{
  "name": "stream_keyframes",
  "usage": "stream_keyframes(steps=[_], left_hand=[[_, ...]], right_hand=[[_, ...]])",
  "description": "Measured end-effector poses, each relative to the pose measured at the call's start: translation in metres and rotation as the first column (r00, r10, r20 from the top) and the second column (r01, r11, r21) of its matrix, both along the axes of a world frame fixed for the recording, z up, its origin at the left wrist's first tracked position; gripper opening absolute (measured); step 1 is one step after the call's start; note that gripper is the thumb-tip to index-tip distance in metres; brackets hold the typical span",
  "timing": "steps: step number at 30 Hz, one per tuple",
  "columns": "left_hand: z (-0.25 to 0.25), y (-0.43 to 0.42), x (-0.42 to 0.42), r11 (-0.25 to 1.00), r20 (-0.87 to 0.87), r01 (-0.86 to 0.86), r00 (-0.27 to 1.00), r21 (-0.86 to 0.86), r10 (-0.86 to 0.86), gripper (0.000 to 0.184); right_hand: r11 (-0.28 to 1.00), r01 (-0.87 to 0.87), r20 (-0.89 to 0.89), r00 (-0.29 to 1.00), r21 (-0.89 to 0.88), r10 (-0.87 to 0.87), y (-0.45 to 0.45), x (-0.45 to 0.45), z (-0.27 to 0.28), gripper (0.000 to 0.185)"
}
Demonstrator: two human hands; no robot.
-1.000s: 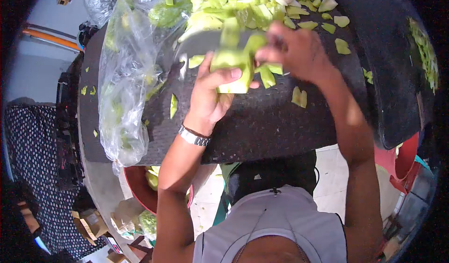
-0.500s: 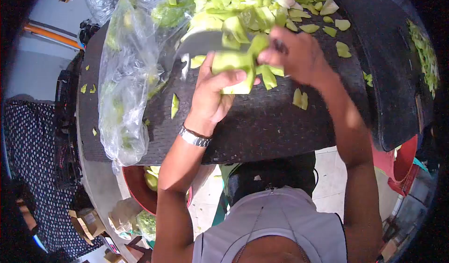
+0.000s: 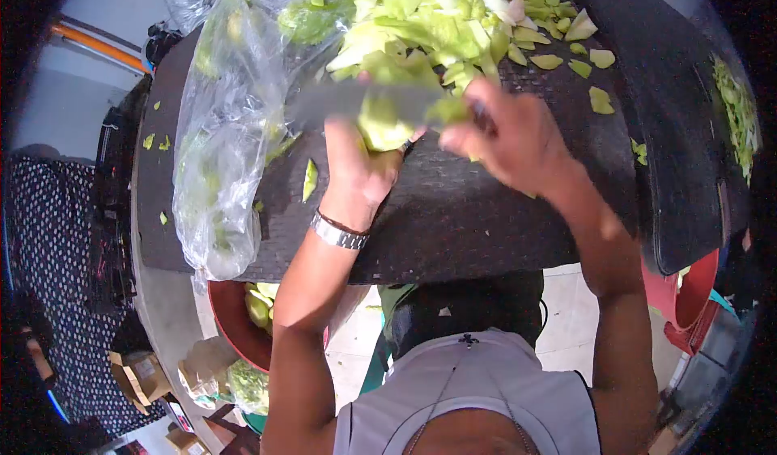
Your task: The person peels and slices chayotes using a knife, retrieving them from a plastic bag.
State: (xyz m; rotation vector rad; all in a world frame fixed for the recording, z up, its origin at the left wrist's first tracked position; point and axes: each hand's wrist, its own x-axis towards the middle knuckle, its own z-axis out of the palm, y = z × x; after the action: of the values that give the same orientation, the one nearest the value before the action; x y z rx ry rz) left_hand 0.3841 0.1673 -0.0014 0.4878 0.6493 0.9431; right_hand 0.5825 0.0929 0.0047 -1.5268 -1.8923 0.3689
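My left hand point(image 3: 356, 165), with a metal watch on its wrist, is wrapped round a pale green vegetable point(image 3: 384, 128) from below; its exact kind is not clear. The fingers of my right hand point(image 3: 522, 139) close on the dark handle of a knife point(image 3: 328, 104). Its broad blade, blurred by motion, points left and crosses over the vegetable. A green strip point(image 3: 447, 110) lies against the blade near the handle. Just beyond both hands is a heap of pale green peelings point(image 3: 437, 34) on the dark woven tabletop point(image 3: 477, 220).
A clear plastic bag point(image 3: 222, 131) with green vegetables inside lies on the left of the table. Below the near edge, a red tub point(image 3: 235, 321) holds pale green pieces. Another red container point(image 3: 688, 297) stands at the right. Green scraps point(image 3: 732, 115) lie at the far right.
The vegetable has turned in my left hand and that thumb has shifted away from its near face. The knife has come nearer to me, down across the vegetable, and my right hand has moved slightly nearer too.
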Motion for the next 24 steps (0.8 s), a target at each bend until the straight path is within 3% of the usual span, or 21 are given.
stream_keyframes(steps=[2, 3, 6, 9, 12, 18, 21, 24], left_hand=[[-0.005, 0.006, -0.003, 0.998, 0.107, 0.060, 0.992, -0.006, -0.059, 0.046], [-0.009, 0.008, -0.003, 1.000, 0.081, 0.023, 0.996, -0.001, -0.022, 0.046], [-0.012, 0.006, -0.002, 0.999, 0.120, 0.021, 0.993, -0.043, -0.016, 0.046], [-0.013, 0.006, -0.001, 0.997, 0.173, 0.066, 0.983, -0.041, -0.058, 0.047], [-0.013, 0.005, -0.002, 0.998, 0.189, 0.065, 0.980, 0.004, -0.065, 0.048], [-0.009, 0.004, -0.003, 0.999, 0.124, 0.018, 0.992, 0.046, -0.023, 0.048], [0.000, 0.003, -0.002, 0.994, 0.152, -0.074, 0.986, 0.080, 0.061, 0.048], [-0.002, 0.002, -0.001, 0.992, 0.095, -0.029, 0.995, 0.126, 0.017, 0.051]], right_hand=[[0.991, -0.108, 0.074, 0.992, 0.083, 0.102, -0.005, -0.014, -0.002, 0.055], [0.980, -0.160, 0.112, 0.983, 0.120, 0.147, -0.006, -0.018, -0.004, 0.057], [0.964, -0.166, 0.168, 0.977, 0.207, 0.133, -0.003, -0.018, -0.009, 0.058], [0.976, -0.194, 0.151, 0.973, 0.103, 0.177, -0.003, -0.018, -0.008, 0.060], [0.963, -0.173, 0.151, 0.978, 0.209, 0.143, -0.001, -0.021, -0.012, 0.061], [0.988, -0.125, 0.166, 0.980, 0.094, 0.108, 0.003, -0.010, -0.011, 0.057], [0.997, -0.010, 0.221, 0.975, 0.079, -0.007, 0.011, 0.009, -0.014, 0.055], [0.994, -0.022, 0.197, 0.980, 0.103, 0.002, 0.007, -0.001, -0.010, 0.055]])
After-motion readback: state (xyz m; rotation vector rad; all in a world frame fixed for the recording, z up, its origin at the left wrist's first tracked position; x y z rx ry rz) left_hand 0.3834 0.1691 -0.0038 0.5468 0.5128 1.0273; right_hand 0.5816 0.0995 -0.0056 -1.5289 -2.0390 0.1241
